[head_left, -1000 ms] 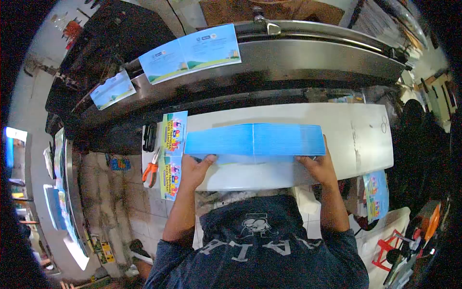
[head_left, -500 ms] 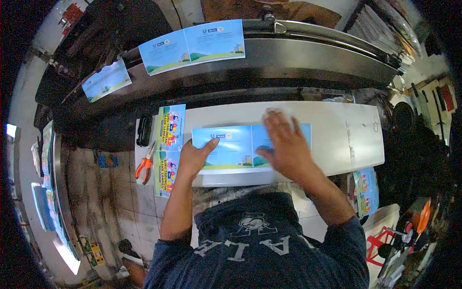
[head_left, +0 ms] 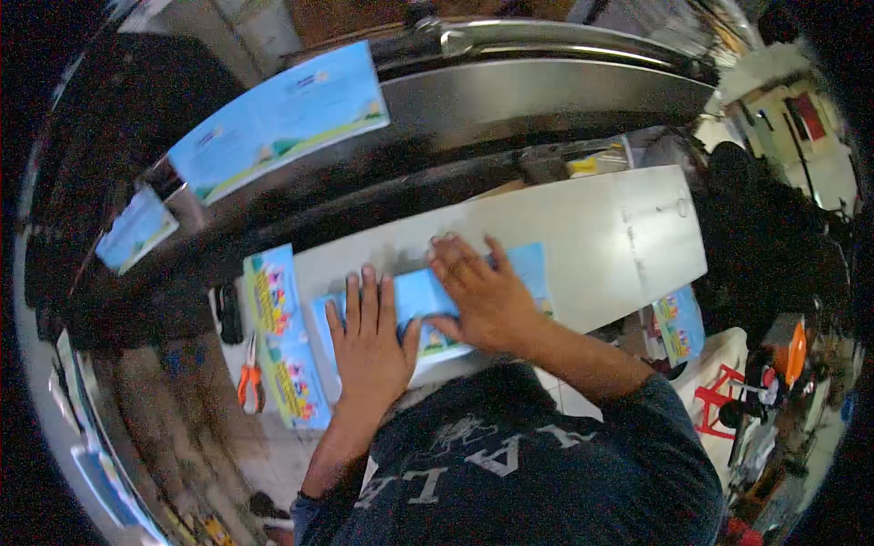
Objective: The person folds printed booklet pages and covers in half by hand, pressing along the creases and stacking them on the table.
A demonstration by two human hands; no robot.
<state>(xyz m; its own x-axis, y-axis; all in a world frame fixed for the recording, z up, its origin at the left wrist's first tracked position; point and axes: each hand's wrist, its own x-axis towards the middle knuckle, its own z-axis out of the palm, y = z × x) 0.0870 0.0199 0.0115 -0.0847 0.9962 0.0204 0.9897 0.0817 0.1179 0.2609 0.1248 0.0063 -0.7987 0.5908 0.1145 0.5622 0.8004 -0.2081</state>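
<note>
A light blue printed sheet lies across the white board in front of me. My left hand rests flat over the sheet's left part, fingers spread. Over the sheet's middle lies my right hand, also flat, its fingers a little apart and its thumb close to the left one. Between and under the hands much of the sheet's print is hidden. To the left of it is a stack or sheet of colourful printed covers. Orange-handled pliers and a black stapler-like object lie at the board's left end.
Beyond the board, a wide blue printed sheet and a smaller one rest on a dark metal machine. More printed covers hang low at the right, near a red stool frame.
My left hand has gone from gripping the sheet's left edge to lying flat on it. The right hand has shifted toward the sheet's middle. The whole view has tilted.
</note>
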